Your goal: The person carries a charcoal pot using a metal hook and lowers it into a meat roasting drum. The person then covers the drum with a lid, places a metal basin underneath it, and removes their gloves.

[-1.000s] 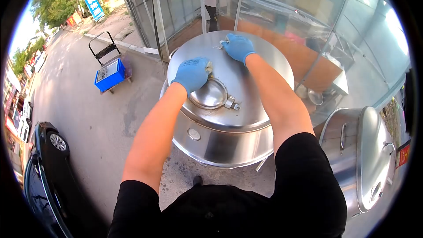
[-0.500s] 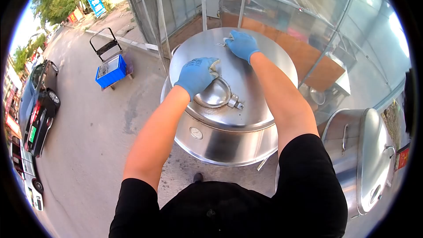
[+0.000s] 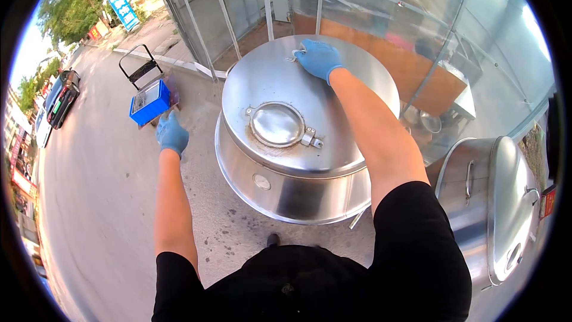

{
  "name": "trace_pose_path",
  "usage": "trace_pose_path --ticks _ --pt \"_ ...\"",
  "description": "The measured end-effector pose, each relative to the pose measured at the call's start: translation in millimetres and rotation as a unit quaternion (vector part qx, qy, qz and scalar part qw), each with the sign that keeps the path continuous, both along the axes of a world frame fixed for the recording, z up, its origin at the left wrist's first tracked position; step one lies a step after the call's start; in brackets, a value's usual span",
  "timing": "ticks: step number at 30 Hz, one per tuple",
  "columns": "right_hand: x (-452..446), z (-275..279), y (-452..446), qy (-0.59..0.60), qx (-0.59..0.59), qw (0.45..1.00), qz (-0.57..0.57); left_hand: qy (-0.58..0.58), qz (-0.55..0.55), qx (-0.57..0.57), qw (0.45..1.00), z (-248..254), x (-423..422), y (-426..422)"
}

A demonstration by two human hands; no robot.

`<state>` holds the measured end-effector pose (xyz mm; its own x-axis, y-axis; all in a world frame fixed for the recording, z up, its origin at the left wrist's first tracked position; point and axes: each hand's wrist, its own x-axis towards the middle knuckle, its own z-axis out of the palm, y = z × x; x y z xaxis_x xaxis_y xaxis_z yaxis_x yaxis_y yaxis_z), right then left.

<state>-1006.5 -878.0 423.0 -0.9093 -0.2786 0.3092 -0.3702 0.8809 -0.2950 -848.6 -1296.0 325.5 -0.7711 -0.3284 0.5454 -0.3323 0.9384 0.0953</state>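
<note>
A large round stainless-steel vessel (image 3: 238, 161) stands before me under its broad domed lid (image 3: 351, 101). My right hand (image 3: 320, 59), in a blue glove, has its fingers closed around a small metal handle (image 3: 292, 58) near the lid's far edge. Set into the lid's nearer part is a round hatch (image 3: 276, 124), its cover down, with a metal latch (image 3: 312, 138) at its right. Also gloved in blue, my left hand (image 3: 173, 135) hangs in the air left of the vessel, holding nothing, its fingers loosely apart.
A blue crate (image 3: 150, 107) rests on a folding cart (image 3: 141, 70) at the left. Plastic-covered framing (image 3: 369, 12) rises behind the vessel. Another steel vessel (image 3: 476, 203) stands at the right. A dark car (image 3: 64, 98) is on the road at the far left.
My left hand has come off the hatch area and swung out left, uncovering the hatch. My right hand keeps its hold on the handle. The view has shifted slightly.
</note>
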Motion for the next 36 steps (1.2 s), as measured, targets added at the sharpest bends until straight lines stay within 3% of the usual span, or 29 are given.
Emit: trace_pose_path --ticks 2,4,5,7,8,10,13,15,18,20,22,23,25,29,31,34,36 --pt "0 -3 0 0.000 -0.003 1.000 -0.002 -0.045 0.116 -0.091 0.988 5 27 -6" --pt "-4 -6 -1 0.009 -0.004 1.000 0.005 -0.088 -0.008 0.041 0.995 26 47 -2" --pt "-4 -7 -3 0.007 0.000 1.000 0.010 -0.036 -0.084 0.079 0.993 24 47 12" --pt "-6 -4 -3 -0.003 0.000 1.000 0.004 0.075 -0.278 0.112 0.951 42 55 86" --pt "-5 -4 -2 -0.001 0.006 1.000 0.009 0.033 -0.370 0.170 0.913 66 68 135" --pt "-1 -4 -2 0.023 0.002 1.000 0.004 -0.002 -0.501 0.072 0.862 72 82 201" --pt "-6 -8 -3 0.023 0.016 1.000 0.002 -0.024 -0.604 0.055 0.795 54 99 268" --pt "-9 -11 -2 0.037 0.017 0.999 0.015 -0.032 -0.585 0.001 0.810 52 101 281" --pt "-5 -11 -4 0.054 0.023 0.998 0.011 -0.036 -0.571 0.012 0.820 47 103 284" --pt "-4 -11 -3 0.060 0.020 0.998 0.015 0.024 -0.567 -0.013 0.824 46 106 278" --pt "-8 -11 -2 0.063 0.015 0.998 0.012 -0.014 -0.561 0.041 0.827 48 117 264" --pt "-11 -15 -2 0.063 0.011 0.998 0.016 0.053 -0.552 0.072 0.829 38 121 254" --pt "-10 -18 1 0.057 0.004 0.998 0.015 0.082 -0.526 0.090 0.842 28 140 217" --pt "-7 -13 -1 0.042 0.010 0.999 0.013 0.057 -0.385 0.066 0.919 6 167 126" --pt "-4 -13 -1 0.035 0.014 0.999 0.011 0.064 -0.230 0.075 0.968 -10 172 85" --pt "-5 -10 -4 0.031 0.008 0.999 0.008 0.054 -0.139 0.074 0.986 -12 183 46" --pt "-6 -14 -2 0.036 -0.010 0.999 0.017 0.085 -0.142 0.309 0.937 -11 194 39"
